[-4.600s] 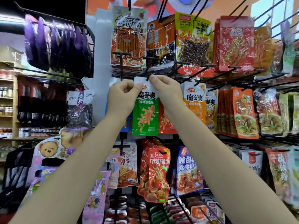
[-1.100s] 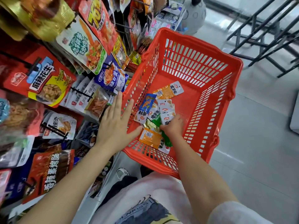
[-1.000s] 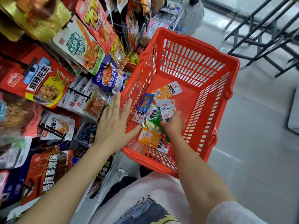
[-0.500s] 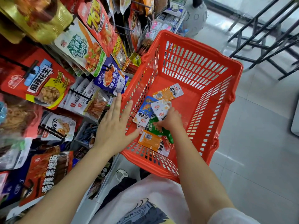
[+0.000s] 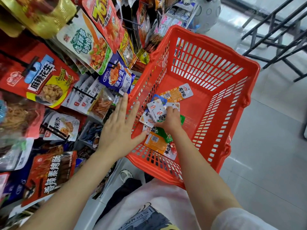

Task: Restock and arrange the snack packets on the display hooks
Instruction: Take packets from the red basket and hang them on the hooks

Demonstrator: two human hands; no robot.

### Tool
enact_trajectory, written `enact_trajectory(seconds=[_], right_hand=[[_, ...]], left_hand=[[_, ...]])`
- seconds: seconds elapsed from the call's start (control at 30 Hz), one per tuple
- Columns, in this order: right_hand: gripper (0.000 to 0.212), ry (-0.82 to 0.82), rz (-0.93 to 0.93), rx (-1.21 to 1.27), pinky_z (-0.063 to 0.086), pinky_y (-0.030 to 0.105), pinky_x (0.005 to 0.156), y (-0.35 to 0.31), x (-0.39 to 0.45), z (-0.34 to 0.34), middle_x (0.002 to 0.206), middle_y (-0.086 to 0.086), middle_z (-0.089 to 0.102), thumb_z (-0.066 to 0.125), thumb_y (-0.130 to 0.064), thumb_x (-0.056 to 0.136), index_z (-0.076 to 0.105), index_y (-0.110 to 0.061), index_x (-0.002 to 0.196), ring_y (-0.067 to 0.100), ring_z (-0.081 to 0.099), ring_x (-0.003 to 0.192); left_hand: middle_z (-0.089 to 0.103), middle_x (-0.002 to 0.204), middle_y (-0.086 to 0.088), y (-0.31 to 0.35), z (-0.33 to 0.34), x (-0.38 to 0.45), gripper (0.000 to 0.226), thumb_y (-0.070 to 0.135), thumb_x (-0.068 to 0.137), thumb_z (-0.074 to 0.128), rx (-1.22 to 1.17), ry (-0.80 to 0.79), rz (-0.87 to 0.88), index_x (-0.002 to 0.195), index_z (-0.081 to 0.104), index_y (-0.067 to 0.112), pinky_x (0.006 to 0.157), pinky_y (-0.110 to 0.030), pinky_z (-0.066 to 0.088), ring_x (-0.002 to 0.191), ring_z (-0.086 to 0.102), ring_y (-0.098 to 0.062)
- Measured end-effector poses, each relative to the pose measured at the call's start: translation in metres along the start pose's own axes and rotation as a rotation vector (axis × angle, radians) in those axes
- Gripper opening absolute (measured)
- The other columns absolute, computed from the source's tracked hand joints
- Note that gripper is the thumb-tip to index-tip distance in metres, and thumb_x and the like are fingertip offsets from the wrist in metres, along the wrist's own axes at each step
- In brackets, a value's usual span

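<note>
1. Right hand (image 5: 170, 121), centre of frame, down inside red basket (image 5: 239, 103); fingers curled round a fan of small white-topped packets (image 5: 155, 112), clamped. Probably gathering several at once to save trips to the hooks.
2. How many packets sit in that fan: cannot tell; at least three white tops visible.
3. Loose packets around the grip on basket floor: orange packet (image 5: 177, 93) just above the hand, blue packet (image 5: 158, 97) partly under the fan, green packet (image 5: 163, 132) under the wrist, another orange packet (image 5: 157, 143) below it toward the near wall.
4. Left hand (image 5: 118, 132), left of centre, fingers straight and spread, holding nothing; palm against basket's left wall, thumb reaching over the rim. Likely steadying the basket while the other hand digs.
5. Basket tilted, pressed close against the rack at the left; stock kept within reach of the display.
6. Display hooks (image 5: 83, 94), left half of frame, already crowded with hanging packs, e.g. red peanut pack (image 5: 41, 80).
7. Judgement: pick-up stage; hanging not yet begun for this handful.
</note>
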State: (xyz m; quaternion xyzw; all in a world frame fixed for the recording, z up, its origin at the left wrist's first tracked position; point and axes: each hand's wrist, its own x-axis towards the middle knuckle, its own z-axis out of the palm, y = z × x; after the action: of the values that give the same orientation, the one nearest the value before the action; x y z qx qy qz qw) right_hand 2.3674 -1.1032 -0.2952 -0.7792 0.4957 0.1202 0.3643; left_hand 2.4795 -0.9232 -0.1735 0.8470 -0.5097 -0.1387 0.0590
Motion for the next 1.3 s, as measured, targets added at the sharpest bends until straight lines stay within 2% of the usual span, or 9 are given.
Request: enact_trajectory(seconds=[0.13,0.33,0.4,0.5,0.63,0.73,0.87,1.13,1.3], right_hand=[[0.107,-0.032,0.055,-0.099,0.042,0.048,0.107,0.005,0.001,0.003,0.141,0.016,0.047,0.091,-0.045,0.067,0.031,-0.007,0.148,0.035,0.045,0.132],[0.07,0.015,0.08,-0.064,0.04,0.036,0.073,0.001,-0.003,0.022,0.113,0.011,0.063,0.091,-0.048,0.067,0.053,-0.006,0.11,0.028,0.058,0.101],[0.068,0.028,0.071,0.03,0.043,0.038,0.079,0.003,-0.001,0.024,0.121,0.014,0.061,0.088,-0.042,0.073,0.056,-0.002,0.118,0.031,0.056,0.11],[0.073,0.082,0.177,0.421,0.052,0.036,0.08,0.011,0.005,0.013,0.13,0.013,0.064,0.085,-0.033,0.079,0.051,-0.005,0.137,0.031,0.062,0.114],[0.065,0.111,0.267,0.816,0.054,0.045,0.096,0.003,0.018,-0.003,0.126,0.004,0.067,0.083,-0.035,0.08,0.054,-0.016,0.134,0.026,0.065,0.112],[0.061,-0.035,0.316,0.674,0.051,0.05,0.101,-0.012,0.024,0.002,0.135,0.014,0.058,0.075,-0.029,0.09,0.045,-0.009,0.139,0.033,0.061,0.116],[0.072,0.014,0.308,0.443,0.053,0.05,0.095,-0.027,0.028,0.016,0.136,0.017,0.049,0.08,-0.041,0.084,0.045,-0.005,0.136,0.036,0.059,0.112],[0.086,0.033,0.263,0.583,0.047,0.05,0.105,-0.04,0.03,0.023,0.147,0.017,0.048,0.079,-0.032,0.086,0.027,-0.01,0.152,0.038,0.048,0.133],[0.095,-0.016,0.223,0.64,0.04,0.048,0.113,-0.039,0.028,0.019,0.161,0.012,0.032,0.074,-0.027,0.092,0.009,-0.014,0.161,0.036,0.036,0.145]], left_hand=[[-0.015,0.17,-0.01,0.001,0.0,0.0,0.092,0.074,0.09,0.026,-0.006,0.021,-0.001,0.164,0.003,0.023,0.12,-0.045,0.025,0.157,0.0,-0.026],[-0.014,0.17,-0.009,0.001,0.0,0.0,0.09,0.071,0.091,0.032,-0.013,0.025,-0.006,0.164,0.003,0.025,0.117,-0.048,0.03,0.157,0.003,-0.027],[-0.018,0.17,-0.008,0.0,0.0,0.0,0.09,0.069,0.093,0.036,-0.018,0.011,-0.01,0.164,0.001,0.026,0.119,-0.047,0.027,0.157,0.0,-0.025],[-0.023,0.168,-0.006,0.002,-0.002,0.0,0.091,0.07,0.093,0.035,-0.025,-0.007,-0.011,0.163,-0.002,0.027,0.121,-0.045,0.022,0.157,-0.005,-0.023],[-0.029,0.166,-0.003,0.003,-0.005,0.0,0.092,0.068,0.092,0.039,-0.028,-0.033,-0.024,0.163,-0.006,0.028,0.122,-0.045,0.02,0.155,-0.014,-0.018],[-0.025,0.168,-0.005,0.002,-0.004,0.0,0.091,0.067,0.094,0.04,-0.036,-0.006,-0.017,0.163,-0.003,0.027,0.121,-0.045,0.022,0.155,-0.012,-0.017],[-0.02,0.169,-0.005,0.001,-0.001,0.0,0.09,0.071,0.09,0.029,-0.027,0.013,-0.016,0.163,-0.003,0.028,0.118,-0.045,0.026,0.155,-0.008,-0.017],[-0.01,0.171,-0.01,0.001,0.0,0.0,0.09,0.068,0.092,0.036,-0.005,0.047,0.002,0.164,0.004,0.024,0.112,-0.04,0.019,0.155,0.001,-0.021],[-0.012,0.171,-0.003,0.004,-0.005,0.001,0.09,0.069,0.091,0.033,-0.067,0.013,-0.047,0.164,0.004,0.026,0.112,-0.048,0.038,0.155,0.006,-0.02]])
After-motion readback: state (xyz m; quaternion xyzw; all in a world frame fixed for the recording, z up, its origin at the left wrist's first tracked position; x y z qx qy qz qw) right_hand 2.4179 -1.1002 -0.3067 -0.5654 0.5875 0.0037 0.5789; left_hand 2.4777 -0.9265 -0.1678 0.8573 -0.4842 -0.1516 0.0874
